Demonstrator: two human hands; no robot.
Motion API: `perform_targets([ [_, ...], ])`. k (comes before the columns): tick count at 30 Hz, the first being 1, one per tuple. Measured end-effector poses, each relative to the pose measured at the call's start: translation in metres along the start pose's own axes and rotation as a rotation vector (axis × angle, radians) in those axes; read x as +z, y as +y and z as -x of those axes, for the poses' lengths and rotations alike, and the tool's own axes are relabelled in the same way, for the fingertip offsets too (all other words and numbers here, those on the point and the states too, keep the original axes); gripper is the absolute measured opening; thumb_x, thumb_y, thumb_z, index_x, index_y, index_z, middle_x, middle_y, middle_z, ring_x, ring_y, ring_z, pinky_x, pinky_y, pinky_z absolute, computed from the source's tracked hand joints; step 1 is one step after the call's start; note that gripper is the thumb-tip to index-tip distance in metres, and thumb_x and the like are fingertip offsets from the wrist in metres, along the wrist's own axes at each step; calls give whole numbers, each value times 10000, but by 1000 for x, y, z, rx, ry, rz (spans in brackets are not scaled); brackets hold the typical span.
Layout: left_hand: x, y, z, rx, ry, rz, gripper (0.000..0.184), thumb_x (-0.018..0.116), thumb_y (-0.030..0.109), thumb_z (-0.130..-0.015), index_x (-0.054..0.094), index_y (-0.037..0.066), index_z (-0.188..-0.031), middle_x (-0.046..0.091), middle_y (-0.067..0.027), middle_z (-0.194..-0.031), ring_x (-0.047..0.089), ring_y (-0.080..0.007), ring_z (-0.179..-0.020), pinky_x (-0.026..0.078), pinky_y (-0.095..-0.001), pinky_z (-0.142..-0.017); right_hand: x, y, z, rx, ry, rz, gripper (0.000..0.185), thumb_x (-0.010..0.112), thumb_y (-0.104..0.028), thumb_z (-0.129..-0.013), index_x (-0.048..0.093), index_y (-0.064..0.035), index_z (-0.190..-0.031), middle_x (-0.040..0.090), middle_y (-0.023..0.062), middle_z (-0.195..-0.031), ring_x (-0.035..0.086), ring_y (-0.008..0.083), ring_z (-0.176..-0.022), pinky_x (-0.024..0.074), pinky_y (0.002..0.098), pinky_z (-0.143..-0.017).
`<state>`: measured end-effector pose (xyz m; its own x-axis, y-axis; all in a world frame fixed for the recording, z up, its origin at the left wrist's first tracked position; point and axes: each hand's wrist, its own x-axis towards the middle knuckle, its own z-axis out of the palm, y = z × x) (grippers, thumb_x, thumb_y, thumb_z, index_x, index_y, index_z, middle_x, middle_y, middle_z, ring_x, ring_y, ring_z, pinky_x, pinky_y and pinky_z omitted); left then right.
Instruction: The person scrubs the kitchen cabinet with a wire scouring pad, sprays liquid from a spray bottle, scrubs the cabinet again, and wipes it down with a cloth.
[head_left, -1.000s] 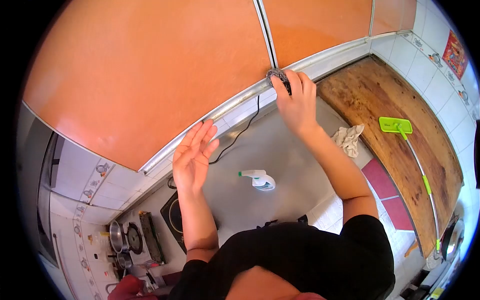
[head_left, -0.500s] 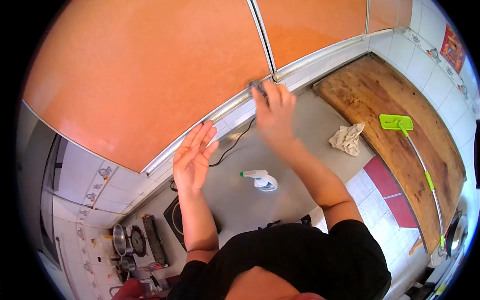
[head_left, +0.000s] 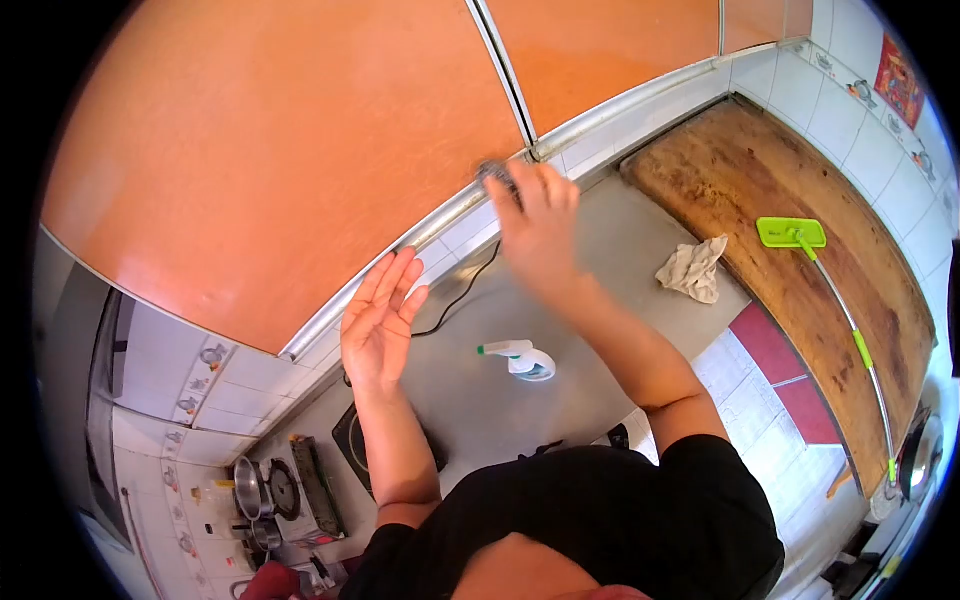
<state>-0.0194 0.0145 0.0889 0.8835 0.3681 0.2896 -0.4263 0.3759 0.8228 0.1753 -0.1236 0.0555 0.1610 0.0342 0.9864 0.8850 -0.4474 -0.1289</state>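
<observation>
My right hand (head_left: 541, 215) is closed around a grey steel wool scrubber (head_left: 497, 180), which is pressed to the lower edge of the orange cabinet door (head_left: 300, 150), close to the gap between two doors. My left hand (head_left: 380, 318) is held palm up with the fingers stretched out, its fingertips by the metal rail (head_left: 440, 216) under the cabinet. Nothing lies in that palm. Below and between the hands, a white spray bottle (head_left: 530, 362) with a green nozzle lies on the grey countertop (head_left: 460, 400).
A crumpled beige cloth (head_left: 692, 270) lies on the counter's right part. Beyond it, a green flat mop (head_left: 792, 233) rests on a large wooden board (head_left: 720, 160). A black cable (head_left: 468, 290) runs along the wall. At lower left stand a gas stove (head_left: 305, 490) and metal pots (head_left: 250, 487).
The right hand and scrubber have shifted slightly left along the cabinet's edge. The left hand stays stretched out in nearly the same place. The camera view has turned a little.
</observation>
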Motion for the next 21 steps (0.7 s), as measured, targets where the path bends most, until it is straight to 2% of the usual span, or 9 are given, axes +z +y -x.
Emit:
perform_targets([
  [3,3,0,0,-1,-5,16,544,514,52,-892,359,-119,-1384,362,-299,-1455,438,-345,-1327,448,-436,-1044,-5,19,-8,94,-10,92,305,631,-70,-767,655,-45,-1070,535,118,-1169,507,308,-1016,391,448,-790],
  [7,2,0,1,-1,-1,-7,542,517,60,-896,361,-117,-1383,362,-297,-1456,439,-343,-1327,448,-436,-1048,-2,16,1,-6,42,65,268,639,-65,-774,670,-46,-1040,550,93,-1153,499,295,-1018,386,437,-804],
  [10,2,-1,-1,8,-8,1,546,524,70,-896,362,-117,-1383,367,-296,-1454,444,-342,-1323,449,-437,-1047,-9,31,-11,22,0,120,259,653,-76,-775,676,-48,-1031,553,77,-1147,499,284,-1018,387,420,-806],
  [13,1,-1,1,1,12,-23,556,531,76,-892,362,-117,-1384,372,-295,-1451,448,-341,-1320,451,-436,-1045,-11,37,-26,-12,-23,78,295,623,-40,-793,662,-56,-1085,562,85,-1186,500,290,-1034,392,427,-844],
  [16,-1,0,-1,2,-12,-7,560,535,76,-887,362,-118,-1384,374,-295,-1451,449,-342,-1320,451,-437,-1044,-8,45,-6,-61,-8,89,261,653,-75,-775,675,-46,-1034,565,76,-1153,500,273,-1026,382,421,-827],
  [21,-1,0,-1,-1,-18,7,562,533,71,-885,360,-123,-1383,371,-299,-1451,441,-347,-1326,454,-437,-1037,-8,44,-23,-13,2,46,247,644,-55,-772,672,-45,-1017,570,65,-1158,495,271,-1038,385,423,-839],
])
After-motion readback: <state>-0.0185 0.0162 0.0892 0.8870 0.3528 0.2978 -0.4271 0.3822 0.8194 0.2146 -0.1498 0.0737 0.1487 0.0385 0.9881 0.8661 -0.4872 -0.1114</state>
